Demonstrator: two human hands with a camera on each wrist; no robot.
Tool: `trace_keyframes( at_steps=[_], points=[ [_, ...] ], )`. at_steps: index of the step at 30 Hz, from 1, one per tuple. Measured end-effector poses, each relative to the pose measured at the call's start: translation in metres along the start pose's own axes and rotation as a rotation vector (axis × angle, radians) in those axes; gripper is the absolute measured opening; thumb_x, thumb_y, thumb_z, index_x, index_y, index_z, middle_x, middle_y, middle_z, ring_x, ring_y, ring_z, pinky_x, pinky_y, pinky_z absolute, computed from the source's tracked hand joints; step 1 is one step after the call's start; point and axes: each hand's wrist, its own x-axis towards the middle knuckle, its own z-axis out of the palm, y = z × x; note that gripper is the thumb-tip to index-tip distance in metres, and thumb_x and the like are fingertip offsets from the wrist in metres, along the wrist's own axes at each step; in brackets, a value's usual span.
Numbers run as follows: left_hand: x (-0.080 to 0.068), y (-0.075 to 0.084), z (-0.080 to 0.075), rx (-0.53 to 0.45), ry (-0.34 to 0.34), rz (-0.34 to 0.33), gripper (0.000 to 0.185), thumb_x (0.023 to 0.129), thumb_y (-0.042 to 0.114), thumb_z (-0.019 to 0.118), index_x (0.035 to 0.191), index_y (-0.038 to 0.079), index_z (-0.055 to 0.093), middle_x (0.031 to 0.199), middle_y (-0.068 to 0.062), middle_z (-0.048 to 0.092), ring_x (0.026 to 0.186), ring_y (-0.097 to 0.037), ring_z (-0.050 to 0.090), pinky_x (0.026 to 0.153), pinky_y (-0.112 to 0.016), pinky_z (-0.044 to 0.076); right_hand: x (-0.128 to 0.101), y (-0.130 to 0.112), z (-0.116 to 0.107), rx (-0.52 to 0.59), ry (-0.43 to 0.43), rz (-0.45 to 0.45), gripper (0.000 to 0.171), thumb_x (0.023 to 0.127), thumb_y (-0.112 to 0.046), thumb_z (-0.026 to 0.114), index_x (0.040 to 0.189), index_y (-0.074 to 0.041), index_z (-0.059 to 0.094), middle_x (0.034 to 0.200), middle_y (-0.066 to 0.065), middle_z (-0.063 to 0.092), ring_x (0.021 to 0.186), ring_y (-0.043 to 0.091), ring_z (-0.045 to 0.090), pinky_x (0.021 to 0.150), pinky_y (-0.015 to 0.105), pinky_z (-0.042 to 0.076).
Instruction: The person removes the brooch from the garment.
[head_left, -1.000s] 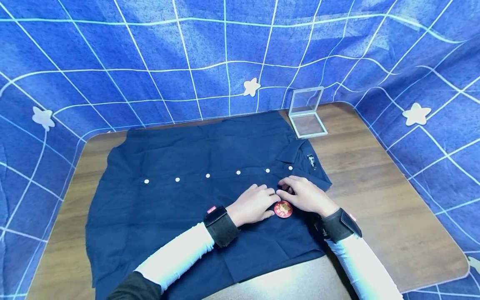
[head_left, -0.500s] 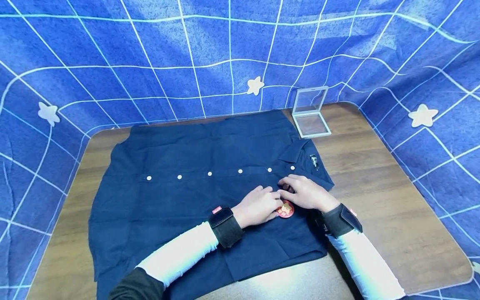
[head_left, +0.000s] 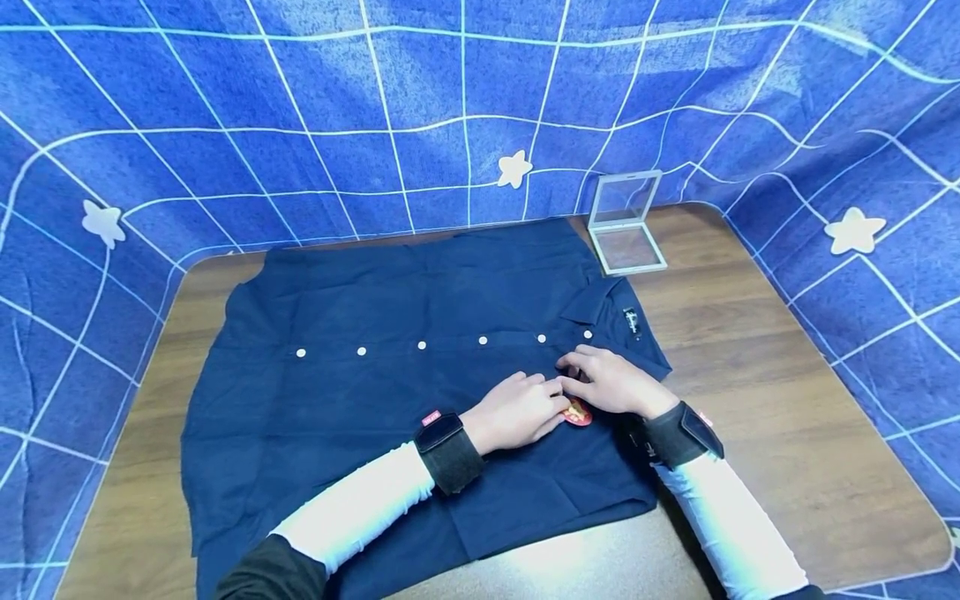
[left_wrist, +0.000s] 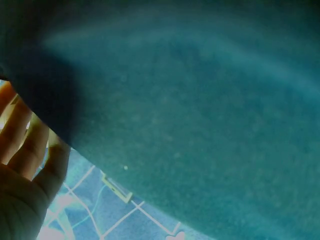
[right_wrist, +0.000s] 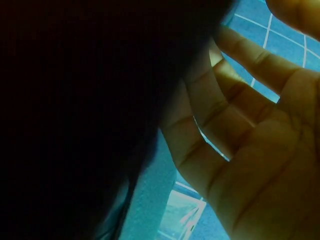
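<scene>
red badge [head_left: 578, 413], navy shirt [head_left: 360, 400], clear case [head_left: 628, 223]

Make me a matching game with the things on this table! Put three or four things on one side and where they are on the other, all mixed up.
Things:
1. shirt
2. badge
3. clear box
4. white buttons

Places:
A. open, at the table's far edge, beside the collar
B. in a row across the shirt
C. spread flat over the wooden table
D. on the shirt, partly hidden between the left hand and the right hand

Pairs: 1-C, 2-D, 3-A, 4-B
</scene>
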Motion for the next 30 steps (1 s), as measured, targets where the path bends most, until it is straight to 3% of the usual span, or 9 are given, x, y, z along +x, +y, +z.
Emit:
trace_keyframes(
  at_steps=[5,13,26,30],
  points=[
    [0.001,0.002,0.0,-0.067,0.031,-0.057,0.024,0.103,0.026,0.049,0.109,0.016,0.07,0.109,-0.001,0.069,0.086,-0.015,0.067,0.069,-0.029,0.056,0.002,0.002,-0.002,0.015,-0.03,-0.012,0.027,0.094,-0.02,0.062,0.112,0.0,0.068,0.086,0.002,0.063,0.08,0.014,0.06,0.077,0.034,0.05],
    [0.005,0.008,0.004,0.135,0.056,-0.045,0.017,0.099,0.023,0.054,0.104,0.015,0.068,0.1,0.001,0.069,0.077,-0.012,0.066,0.062,-0.026,0.055,0.004,0.003,-0.006,0.029,-0.065,-0.011,0.03,0.095,-0.021,0.061,0.114,0.0,0.067,0.085,0.001,0.06,0.078,0.012,0.057,0.075,0.031,0.048],
    [0.0,0.01,0.005,0.199,0.17,-0.036,0.015,0.092,0.031,0.062,0.088,0.021,0.074,0.086,0.006,0.071,0.074,-0.01,0.064,0.063,-0.024,0.047,0.007,0.005,-0.005,0.037,-0.082,-0.007,0.031,0.096,-0.024,0.061,0.115,0.0,0.066,0.086,0.002,0.062,0.077,0.012,0.057,0.074,0.031,0.048],
    [-0.002,0.009,0.003,0.181,0.166,-0.051,0.018,0.093,0.032,0.061,0.088,0.022,0.075,0.085,0.006,0.071,0.073,-0.01,0.064,0.064,-0.026,0.046,0.005,0.005,-0.008,0.052,-0.11,0.0,0.033,0.096,-0.026,0.06,0.117,0.0,0.065,0.086,0.001,0.062,0.079,0.012,0.058,0.075,0.031,0.048]
  ],
)
